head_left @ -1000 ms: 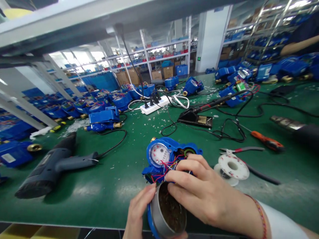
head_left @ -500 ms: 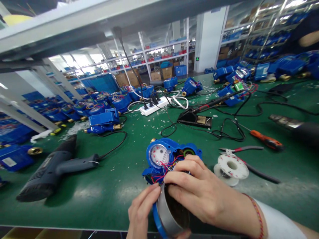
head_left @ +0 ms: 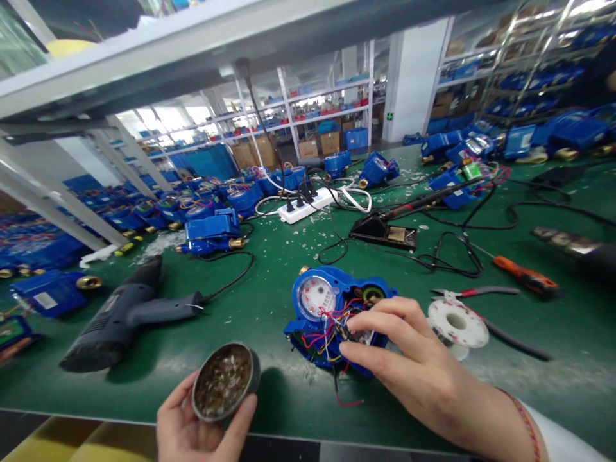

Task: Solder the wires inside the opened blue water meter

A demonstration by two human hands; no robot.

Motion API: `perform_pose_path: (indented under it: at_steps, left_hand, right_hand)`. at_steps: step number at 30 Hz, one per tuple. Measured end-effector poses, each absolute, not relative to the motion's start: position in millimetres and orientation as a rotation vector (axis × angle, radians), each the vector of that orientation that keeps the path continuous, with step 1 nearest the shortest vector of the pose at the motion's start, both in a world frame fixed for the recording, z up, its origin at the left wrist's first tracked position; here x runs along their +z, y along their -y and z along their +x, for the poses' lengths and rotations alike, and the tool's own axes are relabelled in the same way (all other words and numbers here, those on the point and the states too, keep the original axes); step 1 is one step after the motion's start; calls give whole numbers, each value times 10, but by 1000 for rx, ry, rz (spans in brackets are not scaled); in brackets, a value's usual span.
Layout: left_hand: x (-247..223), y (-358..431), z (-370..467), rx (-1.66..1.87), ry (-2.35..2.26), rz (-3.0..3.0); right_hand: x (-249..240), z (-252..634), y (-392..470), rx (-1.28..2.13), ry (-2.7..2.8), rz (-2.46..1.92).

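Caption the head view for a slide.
Left hand holds a round tin while right hand fingers wires in an open blue meter.

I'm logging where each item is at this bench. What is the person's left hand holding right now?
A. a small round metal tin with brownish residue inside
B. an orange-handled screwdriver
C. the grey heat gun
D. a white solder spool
A: the left hand cups the round metal tin near the table edge, while the right hand rests its fingers on the wires of the open blue meter.
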State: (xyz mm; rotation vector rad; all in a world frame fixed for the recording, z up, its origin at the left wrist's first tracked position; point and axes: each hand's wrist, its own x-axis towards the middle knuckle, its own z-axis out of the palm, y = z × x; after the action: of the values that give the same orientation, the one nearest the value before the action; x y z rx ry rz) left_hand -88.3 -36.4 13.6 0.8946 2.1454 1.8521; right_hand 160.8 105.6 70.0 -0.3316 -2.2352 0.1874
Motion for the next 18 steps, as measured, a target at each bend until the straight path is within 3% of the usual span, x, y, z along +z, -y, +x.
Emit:
perform_pose_path:
  at_steps: [7,11,14,18]
  left_hand:
    - [100,104,-1227,1099,-2619,1045]
    - [114,204,-887,1309,-2829,1324]
    - [144,274,-408,1582,-2395,1930]
    - [153,192,71,1613,-2068,2054]
  right_hand:
    - [587,1912,-898,144,2179,-502]
    - [502,2076,-772,169,2128,-650]
    - [438,2135,-706,168,2117,-699]
    - [414,2113,-682,215,2166,-713]
